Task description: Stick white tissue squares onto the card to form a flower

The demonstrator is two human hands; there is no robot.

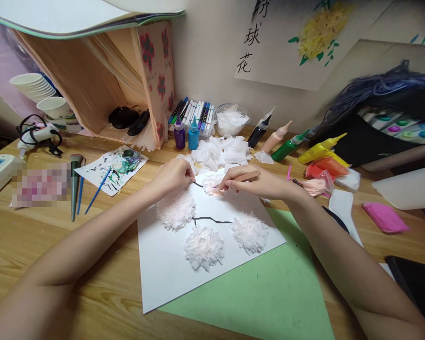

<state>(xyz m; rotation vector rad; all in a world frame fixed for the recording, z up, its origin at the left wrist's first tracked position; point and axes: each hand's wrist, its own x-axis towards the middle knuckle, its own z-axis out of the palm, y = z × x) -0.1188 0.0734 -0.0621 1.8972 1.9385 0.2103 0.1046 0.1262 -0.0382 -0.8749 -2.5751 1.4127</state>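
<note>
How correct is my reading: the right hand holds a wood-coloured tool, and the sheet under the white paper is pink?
Not quite: the sheet under the white paper is green, not pink, as the head view shows. The right hand does hold a wood-coloured tool.

two hands show: one left hand (176, 175) and one right hand (241, 183), with one wooden stick (248, 176). four white paper flowers (203, 248), one partly hidden, one white sheet (163, 278) under them, one green sheet (262, 293), six squeeze bottles (286, 149), three brushes (73, 189), one glass bowl (223, 126). the markers (198, 113) are too crowded to count.
</note>
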